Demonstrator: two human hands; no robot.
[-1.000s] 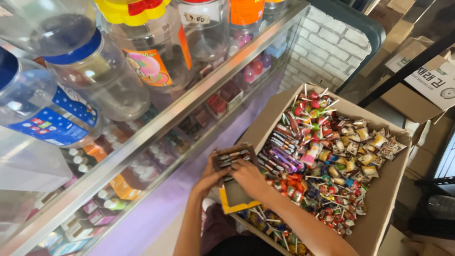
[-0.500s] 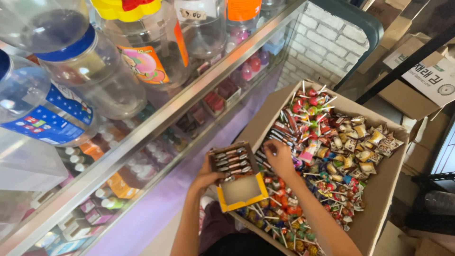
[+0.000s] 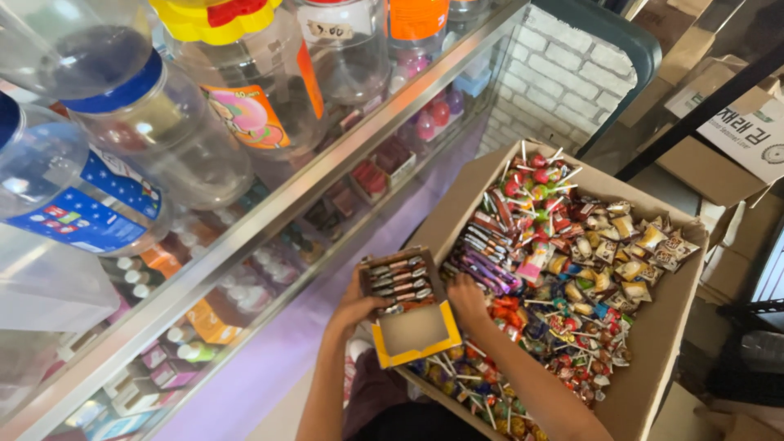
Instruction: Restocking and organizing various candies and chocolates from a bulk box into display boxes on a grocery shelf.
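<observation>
My left hand (image 3: 353, 304) holds a small yellow-rimmed cardboard box (image 3: 412, 327) by its left side; several wrapped candy sticks (image 3: 398, 283) lie in its upper half. My right hand (image 3: 467, 296) rests at the box's right edge, fingers down among purple and red wrapped bars (image 3: 488, 271) in a big open carton (image 3: 670, 343). The carton is packed with lollipops (image 3: 535, 175), gold-wrapped sweets (image 3: 633, 241) and mixed candies. Whether the right hand grips a bar is hidden by its fingers.
A glass display counter (image 3: 245, 237) runs along the left, with small goods on its inner shelves. Large clear plastic jars (image 3: 155, 139) with blue and yellow lids stand on top. A white brick wall (image 3: 572, 82) and more cardboard boxes (image 3: 735, 122) are at the back right.
The small box has tilted flatter in my left hand. My right hand left the box, reached into the carton's bars and has come back beside the box's right edge.
</observation>
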